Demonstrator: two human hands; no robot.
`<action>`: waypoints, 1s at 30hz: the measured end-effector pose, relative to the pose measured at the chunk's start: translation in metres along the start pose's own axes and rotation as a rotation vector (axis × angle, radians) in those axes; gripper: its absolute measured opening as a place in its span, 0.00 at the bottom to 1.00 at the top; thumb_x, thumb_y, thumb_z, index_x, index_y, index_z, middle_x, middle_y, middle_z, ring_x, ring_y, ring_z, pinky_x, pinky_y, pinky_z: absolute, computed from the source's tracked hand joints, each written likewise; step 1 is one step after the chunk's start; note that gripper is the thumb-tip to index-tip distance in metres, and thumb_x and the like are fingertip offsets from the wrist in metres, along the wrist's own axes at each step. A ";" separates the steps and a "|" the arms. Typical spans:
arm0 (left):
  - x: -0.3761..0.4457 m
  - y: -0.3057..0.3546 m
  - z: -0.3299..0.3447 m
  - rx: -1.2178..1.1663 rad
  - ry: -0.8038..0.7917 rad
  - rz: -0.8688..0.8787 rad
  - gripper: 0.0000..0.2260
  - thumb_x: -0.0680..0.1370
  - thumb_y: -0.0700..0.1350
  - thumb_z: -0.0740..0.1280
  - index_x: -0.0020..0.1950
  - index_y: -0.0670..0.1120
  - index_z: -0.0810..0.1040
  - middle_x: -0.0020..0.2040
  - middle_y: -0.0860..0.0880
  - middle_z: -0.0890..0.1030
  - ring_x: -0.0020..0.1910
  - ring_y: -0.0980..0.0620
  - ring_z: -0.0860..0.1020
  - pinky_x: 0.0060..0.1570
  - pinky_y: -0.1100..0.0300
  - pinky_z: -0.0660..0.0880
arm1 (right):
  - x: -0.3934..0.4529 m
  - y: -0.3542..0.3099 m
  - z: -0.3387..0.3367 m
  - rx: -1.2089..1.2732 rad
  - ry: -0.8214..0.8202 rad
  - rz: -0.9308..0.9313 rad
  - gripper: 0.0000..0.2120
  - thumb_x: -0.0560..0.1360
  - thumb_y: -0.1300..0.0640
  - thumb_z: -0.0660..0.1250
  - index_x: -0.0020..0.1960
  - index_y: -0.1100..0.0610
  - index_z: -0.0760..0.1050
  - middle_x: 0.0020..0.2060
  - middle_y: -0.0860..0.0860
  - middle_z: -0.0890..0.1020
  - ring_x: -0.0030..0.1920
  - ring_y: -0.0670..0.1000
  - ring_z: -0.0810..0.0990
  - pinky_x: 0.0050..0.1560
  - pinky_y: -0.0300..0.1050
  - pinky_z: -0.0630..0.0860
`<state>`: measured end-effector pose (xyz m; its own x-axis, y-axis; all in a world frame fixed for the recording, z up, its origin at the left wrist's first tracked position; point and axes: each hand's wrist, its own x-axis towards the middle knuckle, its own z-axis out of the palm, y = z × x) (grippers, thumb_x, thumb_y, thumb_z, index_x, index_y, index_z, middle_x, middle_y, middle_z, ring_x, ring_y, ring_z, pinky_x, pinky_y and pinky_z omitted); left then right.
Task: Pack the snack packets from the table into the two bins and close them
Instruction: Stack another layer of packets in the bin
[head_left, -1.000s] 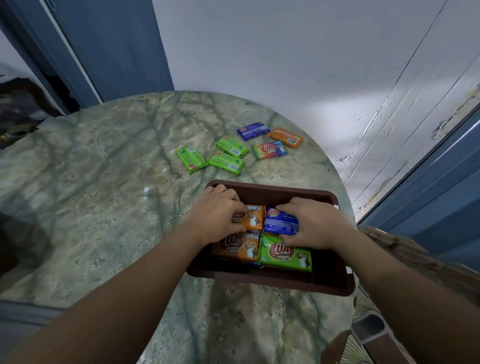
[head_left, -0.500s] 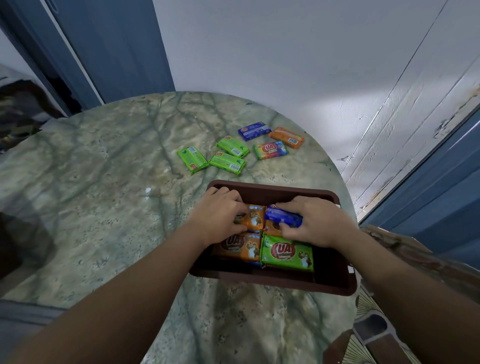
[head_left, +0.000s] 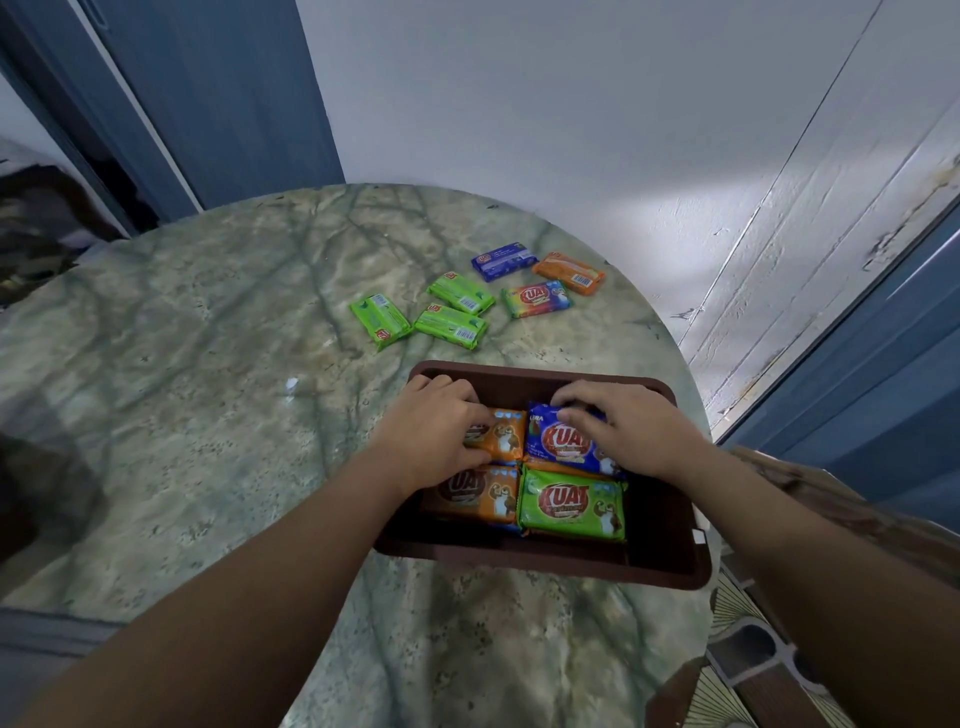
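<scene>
Pale plaster walls and blue door frames back a round, green-veined marble table (head_left: 218, 395) in the head view. Near its right edge sits a brown rectangular plastic bin (head_left: 670, 566) holding four snack packets in two rows. The left hand (head_left: 434, 436) rests with curled fingers gripping the far orange packet (head_left: 501, 434); the right hand (head_left: 623, 431) pinches the far blue packet (head_left: 558, 441). Nearer lie an orange packet (head_left: 475, 493) and a green packet (head_left: 571, 504). Beyond the bin, six loose packets lie on the table: three green packets (head_left: 449, 314), a blue one (head_left: 504, 261), an orange one (head_left: 569, 273) and a rainbow-striped one (head_left: 535, 300).
</scene>
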<state>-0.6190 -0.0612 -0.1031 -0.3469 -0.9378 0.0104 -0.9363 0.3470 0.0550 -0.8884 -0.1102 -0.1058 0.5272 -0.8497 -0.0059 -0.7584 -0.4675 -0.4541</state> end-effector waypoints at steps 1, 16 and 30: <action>0.000 0.000 0.000 0.002 0.000 0.003 0.24 0.75 0.66 0.68 0.69 0.60 0.78 0.62 0.58 0.76 0.60 0.52 0.72 0.64 0.53 0.65 | 0.001 0.002 0.001 -0.018 -0.023 0.004 0.14 0.82 0.41 0.63 0.67 0.39 0.75 0.58 0.40 0.82 0.56 0.43 0.80 0.52 0.46 0.79; 0.001 -0.002 0.003 0.033 0.012 0.023 0.24 0.75 0.67 0.68 0.68 0.60 0.78 0.60 0.57 0.76 0.59 0.52 0.72 0.63 0.53 0.66 | -0.005 -0.007 0.003 -0.429 -0.162 -0.141 0.36 0.78 0.29 0.59 0.80 0.46 0.64 0.63 0.45 0.73 0.62 0.49 0.71 0.60 0.48 0.74; 0.022 -0.006 0.006 -0.052 0.089 -0.261 0.22 0.82 0.64 0.58 0.69 0.51 0.69 0.64 0.48 0.72 0.64 0.45 0.68 0.61 0.46 0.73 | 0.003 -0.003 0.004 -0.356 0.184 0.130 0.17 0.83 0.45 0.61 0.70 0.44 0.69 0.59 0.50 0.78 0.59 0.56 0.74 0.57 0.54 0.70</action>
<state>-0.6210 -0.0843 -0.1093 -0.0861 -0.9933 0.0771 -0.9884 0.0949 0.1188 -0.8834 -0.1102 -0.1083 0.3652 -0.9216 0.1312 -0.9163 -0.3807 -0.1240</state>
